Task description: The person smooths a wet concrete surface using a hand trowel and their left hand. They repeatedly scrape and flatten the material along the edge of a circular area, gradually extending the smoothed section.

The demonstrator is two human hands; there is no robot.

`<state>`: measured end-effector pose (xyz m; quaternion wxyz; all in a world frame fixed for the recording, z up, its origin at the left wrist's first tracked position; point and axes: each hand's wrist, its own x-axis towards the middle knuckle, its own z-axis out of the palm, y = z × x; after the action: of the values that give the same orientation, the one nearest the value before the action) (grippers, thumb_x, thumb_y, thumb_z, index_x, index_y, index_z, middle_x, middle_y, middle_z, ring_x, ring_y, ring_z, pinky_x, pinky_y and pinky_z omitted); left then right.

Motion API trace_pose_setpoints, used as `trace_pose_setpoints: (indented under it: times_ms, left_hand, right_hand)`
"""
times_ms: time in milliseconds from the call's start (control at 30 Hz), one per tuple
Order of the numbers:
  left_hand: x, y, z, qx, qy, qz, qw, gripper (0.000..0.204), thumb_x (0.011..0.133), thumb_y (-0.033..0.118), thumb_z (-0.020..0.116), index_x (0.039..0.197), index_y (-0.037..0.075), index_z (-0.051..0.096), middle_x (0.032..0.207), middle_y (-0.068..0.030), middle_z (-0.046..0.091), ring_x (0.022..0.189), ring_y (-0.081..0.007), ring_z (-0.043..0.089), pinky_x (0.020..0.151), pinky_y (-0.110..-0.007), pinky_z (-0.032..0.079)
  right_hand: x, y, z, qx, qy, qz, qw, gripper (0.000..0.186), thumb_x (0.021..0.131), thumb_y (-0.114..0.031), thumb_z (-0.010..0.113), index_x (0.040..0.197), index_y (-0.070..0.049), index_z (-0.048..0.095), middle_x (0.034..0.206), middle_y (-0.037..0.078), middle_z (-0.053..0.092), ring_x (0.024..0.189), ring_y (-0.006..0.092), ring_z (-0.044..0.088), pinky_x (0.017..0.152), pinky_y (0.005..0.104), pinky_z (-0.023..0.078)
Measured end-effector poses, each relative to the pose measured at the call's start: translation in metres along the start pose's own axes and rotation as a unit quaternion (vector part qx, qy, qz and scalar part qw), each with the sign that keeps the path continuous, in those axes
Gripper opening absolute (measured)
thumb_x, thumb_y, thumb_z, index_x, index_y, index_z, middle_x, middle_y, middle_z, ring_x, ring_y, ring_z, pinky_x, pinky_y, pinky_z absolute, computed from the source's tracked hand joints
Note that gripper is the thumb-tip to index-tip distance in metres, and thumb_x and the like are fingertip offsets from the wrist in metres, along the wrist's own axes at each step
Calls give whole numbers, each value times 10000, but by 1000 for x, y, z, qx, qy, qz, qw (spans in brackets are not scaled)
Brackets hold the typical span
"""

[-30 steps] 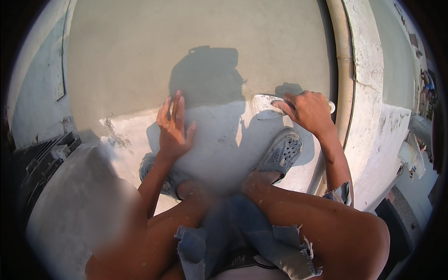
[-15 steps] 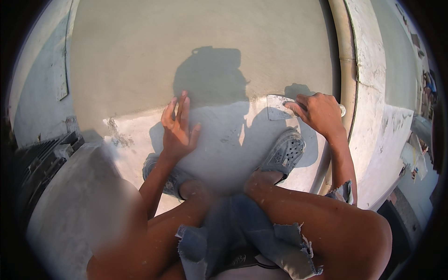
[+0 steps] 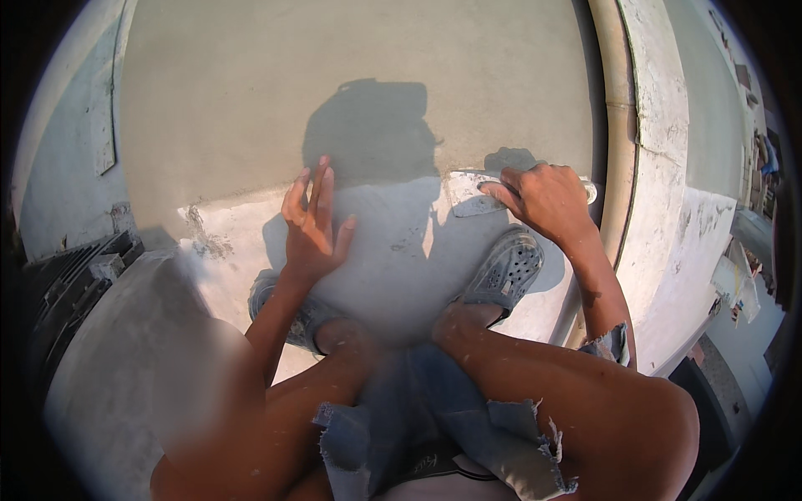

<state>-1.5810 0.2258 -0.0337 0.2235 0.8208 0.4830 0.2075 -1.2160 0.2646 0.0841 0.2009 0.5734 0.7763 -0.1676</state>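
Note:
My right hand (image 3: 547, 196) grips a plastering trowel (image 3: 469, 194) by its handle, with the flat, pale-smeared blade reaching out to the left. The blade lies along the border between a smooth grey plaster coat (image 3: 251, 100) and a paler whitish strip (image 3: 376, 242) on my side. Over that same border, farther left, my left hand (image 3: 313, 225) is open with fingers spread. I cannot tell whether its fingertips touch the plaster. Below the trowel is my right clog (image 3: 505, 267), dark and holed; the left clog (image 3: 288, 313) is partly behind my forearm.
A beige pipe (image 3: 620, 108) runs along the right side, beside a pale ledge (image 3: 664, 125). Dark slatted material (image 3: 71, 280) is stacked at the left, near a grey rounded surface (image 3: 125, 359). My shadow (image 3: 368, 134) falls across the plaster.
My right hand and the trowel have slid a short way left along the border. My left hand has shifted only slightly, still spread.

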Motion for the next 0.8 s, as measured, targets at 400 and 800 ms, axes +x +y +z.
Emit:
trace_pose_setpoints:
  times_ms: [400, 800]
  left_hand:
    - [-4, 1, -1, 9, -8, -10, 1000, 934, 869, 208, 732, 1652, 12, 263, 1707, -198, 349, 1494, -442, 328, 1199, -585, 251]
    - [-3, 2, -1, 11, -4, -13, 1000, 903, 889, 205, 715, 1649, 3, 271, 1707, -193, 351, 1487, -424, 338, 1195, -582, 264]
  right_hand:
    - [-2, 2, -14, 4, -19, 12, 1000, 551, 1037, -590, 546, 924, -118, 809, 670, 131, 696, 671, 332, 717, 626, 424, 561]
    - [-5, -4, -17, 5, -35, 26, 999, 548, 1042, -573, 547, 874, -111, 790, 671, 128, 695, 675, 314, 724, 611, 417, 558]
